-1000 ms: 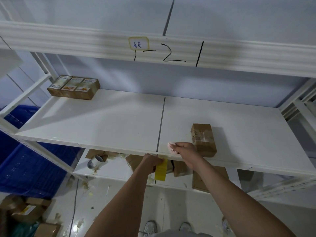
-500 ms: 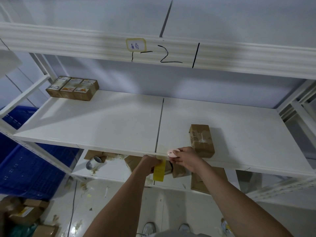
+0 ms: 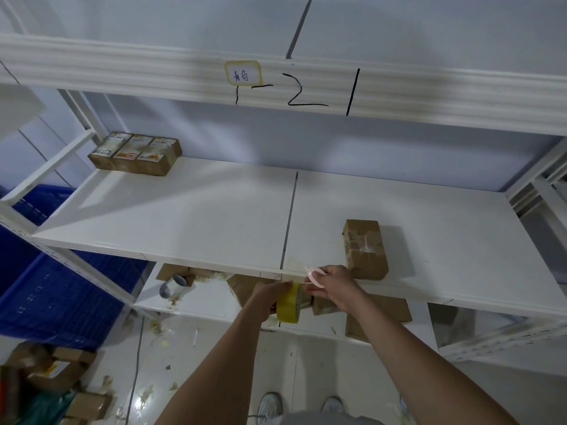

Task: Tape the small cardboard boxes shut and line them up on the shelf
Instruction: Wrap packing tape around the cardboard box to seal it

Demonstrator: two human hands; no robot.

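My left hand (image 3: pixel 266 297) grips a yellowish roll of clear tape (image 3: pixel 289 302) just below the front edge of the white shelf (image 3: pixel 190 222). A strip of tape (image 3: pixel 294 265) runs from the roll up onto the shelf edge. My right hand (image 3: pixel 333 286) holds a small pink cutter (image 3: pixel 316 276) at that strip. A small cardboard box (image 3: pixel 365 250) with tape on its top lies on the shelf just right of my right hand. Three small boxes (image 3: pixel 135 153) with printed labels stand in a row at the shelf's back left corner.
A lower shelf (image 3: pixel 208 305) carries more cardboard boxes (image 3: pixel 380 314) and a tape roll (image 3: pixel 171 289). Blue crates (image 3: pixel 46 286) stand at the left. Boxes (image 3: pixel 55 375) and scraps litter the floor. An upper shelf beam (image 3: pixel 429 96) with handwritten marks crosses overhead.
My left hand has lowered the tape roll a little below the shelf edge, drawing out the strip. My right hand with the pink cutter has stayed at the strip.
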